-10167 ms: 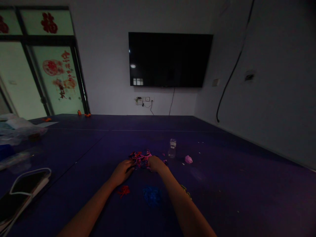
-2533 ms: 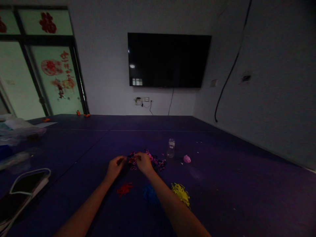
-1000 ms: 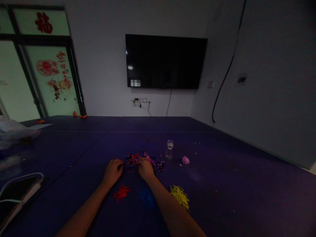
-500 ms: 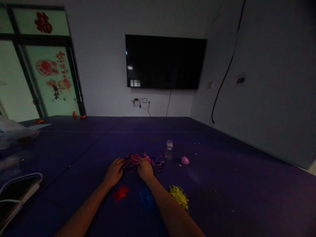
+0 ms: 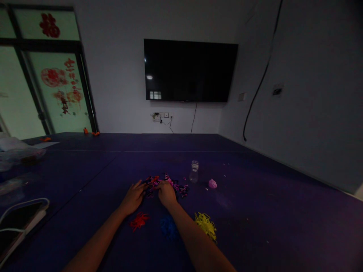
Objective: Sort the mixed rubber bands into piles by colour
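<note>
Mixed pile of small thin loops [image 5: 154, 182], pink, red and dark, lies loose on the purple tabletop [image 5: 255, 196], directly ahead of the person and between and beyond the two hands; a few strays sit off its right side. Left hand [image 5: 135, 195] is at the pile's left edge, palm down, fingers stretched out and slightly parted, fingertips at the loops, nothing seen gripped. Right hand [image 5: 166, 193] lies over the middle of the pile, fingers curled down; tips hidden, so cannot tell whether a loop is pinched. Nearer the body, three single-colour heaps, well apart from the pile: red heap [image 5: 139, 221] by the left forearm, blue heap [image 5: 169, 227] between the forearms, dim against the surface, yellow heap [image 5: 206, 226] just right of the right forearm. Clear bottle [image 5: 194, 172] stands upright right of the pile; crumpled pink object [image 5: 212, 184] near it. Far left, clear plastic bags [image 5: 21, 152]. Beyond, a dark wall screen [image 5: 190, 71] and a glass door [image 5: 61, 90] with red decorations.
</note>
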### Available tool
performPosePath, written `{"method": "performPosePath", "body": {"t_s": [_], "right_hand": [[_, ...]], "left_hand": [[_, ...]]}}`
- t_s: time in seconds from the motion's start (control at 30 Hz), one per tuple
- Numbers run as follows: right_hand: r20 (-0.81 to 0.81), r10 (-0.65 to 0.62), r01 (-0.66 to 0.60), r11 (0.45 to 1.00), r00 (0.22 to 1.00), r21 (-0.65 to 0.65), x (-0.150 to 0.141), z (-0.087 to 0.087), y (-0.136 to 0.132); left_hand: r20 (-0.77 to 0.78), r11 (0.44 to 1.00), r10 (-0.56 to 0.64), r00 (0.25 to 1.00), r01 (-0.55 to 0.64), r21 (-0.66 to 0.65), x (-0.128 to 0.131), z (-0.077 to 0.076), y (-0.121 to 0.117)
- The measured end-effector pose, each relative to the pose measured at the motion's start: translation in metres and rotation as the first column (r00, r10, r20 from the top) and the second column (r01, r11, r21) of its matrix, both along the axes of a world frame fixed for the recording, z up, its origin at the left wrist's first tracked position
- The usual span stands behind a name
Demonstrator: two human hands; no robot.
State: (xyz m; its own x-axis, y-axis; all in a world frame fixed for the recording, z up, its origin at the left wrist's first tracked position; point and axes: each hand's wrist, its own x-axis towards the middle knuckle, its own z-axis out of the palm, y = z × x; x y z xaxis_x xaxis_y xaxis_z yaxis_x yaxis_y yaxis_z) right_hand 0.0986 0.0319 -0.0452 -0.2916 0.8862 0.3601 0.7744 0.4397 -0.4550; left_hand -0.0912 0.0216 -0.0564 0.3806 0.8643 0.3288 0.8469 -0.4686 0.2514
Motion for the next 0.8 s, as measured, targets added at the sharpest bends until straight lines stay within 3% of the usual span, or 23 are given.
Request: {"method": "performPosePath", "body": {"t_s": [0.33, 0.53, 0.8], "right_hand": [[-0.012, 0.008, -0.008, 1.0, 1.0, 0.003, 0.0, 0.001, 0.0], [-0.004, 0.013, -0.013, 1.0, 1.0, -0.015, 0.001, 0.002, -0.002], [-0.008, -0.007, 0.007, 1.0, 1.0, 0.011, 0.0, -0.001, -0.001]], "left_hand": [[0.012, 0.999, 0.025, 1.0, -0.025, -0.034, 0.003, 0.01, -0.007], [0.137, 0.999, -0.012, 0.991, 0.007, 0.043, 0.004, 0.01, -0.007], [0.29, 0.996, -0.092, 0.953, 0.086, 0.033, 0.006, 0.018, -0.011]]}}
